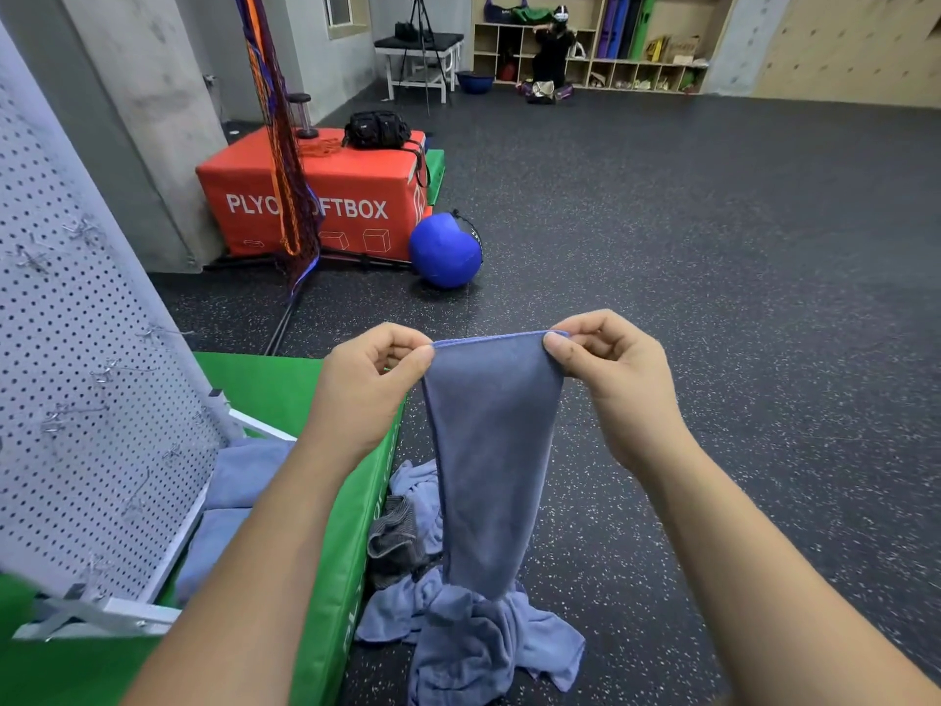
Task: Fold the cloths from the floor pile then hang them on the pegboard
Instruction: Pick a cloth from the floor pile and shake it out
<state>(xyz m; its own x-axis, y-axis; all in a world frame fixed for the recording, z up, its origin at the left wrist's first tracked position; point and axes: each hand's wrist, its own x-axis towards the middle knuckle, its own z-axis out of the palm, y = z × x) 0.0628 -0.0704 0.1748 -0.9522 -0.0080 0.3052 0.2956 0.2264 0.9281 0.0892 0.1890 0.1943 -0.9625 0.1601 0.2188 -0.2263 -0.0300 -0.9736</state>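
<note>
From the head camera, the left hand (374,369) and the right hand (606,364) are both up in front of the person. Each hand pinches one top corner of a blue cloth (489,450) between thumb and fingers. The top edge is pulled tight between them. The rest of the cloth hangs down in a long, narrow shape. I think it is held like this so it falls flat and is easy to fold.

Right under it, near the person, is the pile of cloths (458,619) on the dark speckled floor (713,298). Most are blue and all bunched up. A dark grey cloth (397,537) lies at the left edge of the pile. The low tip of the held cloth comes down to the top of the pile, but I cannot tell if it touches.

On the left a white pegboard (76,374) leans back, standing on a green soft box (285,394). Little metal hooks (71,415) stick out of it. At its foot lie more blue cloths (239,481), flatter than the pile. The board is close to the pile, so a cloth has only a short way to go.

Far off on the left are a red soft box (315,196) and a blue ball (444,250).

I think the folding of this cloth is just starting, and much of the pile is left to do.
</note>
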